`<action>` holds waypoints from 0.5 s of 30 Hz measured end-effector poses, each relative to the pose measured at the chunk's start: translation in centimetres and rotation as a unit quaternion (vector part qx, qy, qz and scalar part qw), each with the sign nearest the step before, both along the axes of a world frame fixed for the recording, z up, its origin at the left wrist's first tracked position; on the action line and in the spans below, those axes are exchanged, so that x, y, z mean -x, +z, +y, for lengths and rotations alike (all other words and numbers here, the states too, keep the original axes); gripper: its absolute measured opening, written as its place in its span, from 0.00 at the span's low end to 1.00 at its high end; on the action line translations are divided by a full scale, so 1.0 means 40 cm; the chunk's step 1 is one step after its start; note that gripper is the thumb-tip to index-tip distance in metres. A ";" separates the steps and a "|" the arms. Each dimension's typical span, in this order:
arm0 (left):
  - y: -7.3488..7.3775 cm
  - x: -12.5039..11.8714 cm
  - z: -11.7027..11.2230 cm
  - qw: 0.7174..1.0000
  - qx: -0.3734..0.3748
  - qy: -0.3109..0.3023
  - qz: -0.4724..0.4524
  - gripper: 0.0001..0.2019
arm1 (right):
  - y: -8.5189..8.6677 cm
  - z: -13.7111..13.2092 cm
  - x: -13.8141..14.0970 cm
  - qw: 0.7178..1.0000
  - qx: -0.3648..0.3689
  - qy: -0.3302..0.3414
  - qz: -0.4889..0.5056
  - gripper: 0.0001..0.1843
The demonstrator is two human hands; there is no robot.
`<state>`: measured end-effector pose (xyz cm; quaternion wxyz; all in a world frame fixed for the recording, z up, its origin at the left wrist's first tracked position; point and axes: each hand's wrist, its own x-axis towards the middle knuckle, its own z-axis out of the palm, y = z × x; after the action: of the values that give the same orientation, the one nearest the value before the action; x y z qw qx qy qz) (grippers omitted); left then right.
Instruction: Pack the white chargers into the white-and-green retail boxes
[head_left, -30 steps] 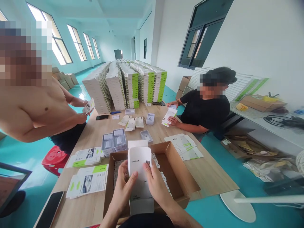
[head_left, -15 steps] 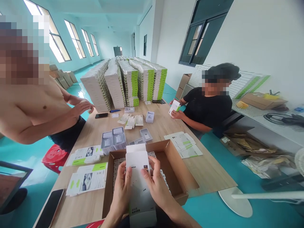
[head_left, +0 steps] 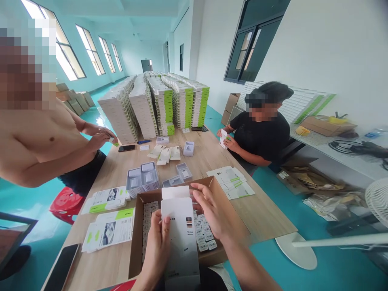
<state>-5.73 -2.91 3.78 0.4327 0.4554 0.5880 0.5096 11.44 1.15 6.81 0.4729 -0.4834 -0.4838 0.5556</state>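
Head view: left hand clasps carton; right hand half-spread.

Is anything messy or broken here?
Nothing looks broken or spilled; the white carton in the left hand shows no damage. Slightly messy: the small flat cartons on the table lie at different angles, unlike the tall, lined-up stacks.

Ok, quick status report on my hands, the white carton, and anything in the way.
Left hand holding the white printed carton. Right hand open beside its top flap, contact unclear. Nearest obstacle: open brown cardboard box, just behind.
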 end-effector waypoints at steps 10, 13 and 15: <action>-0.001 0.005 -0.007 0.999 -0.005 -0.033 0.012 0.28 | 0.049 0.064 -0.009 0.970 -0.087 0.223 -0.031 0.23; 0.002 0.008 -0.016 0.999 -0.015 -0.049 -0.008 0.27 | 0.035 0.067 -0.019 0.966 -0.115 0.226 -0.052 0.24; 0.003 0.010 -0.023 0.998 -0.033 -0.055 -0.012 0.29 | 0.026 0.071 -0.028 0.963 -0.131 0.227 -0.062 0.25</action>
<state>-6.11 -3.84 3.88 0.4521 0.4946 0.5397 0.5097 12.58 3.99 7.85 0.3626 -0.3285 -0.6777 0.5489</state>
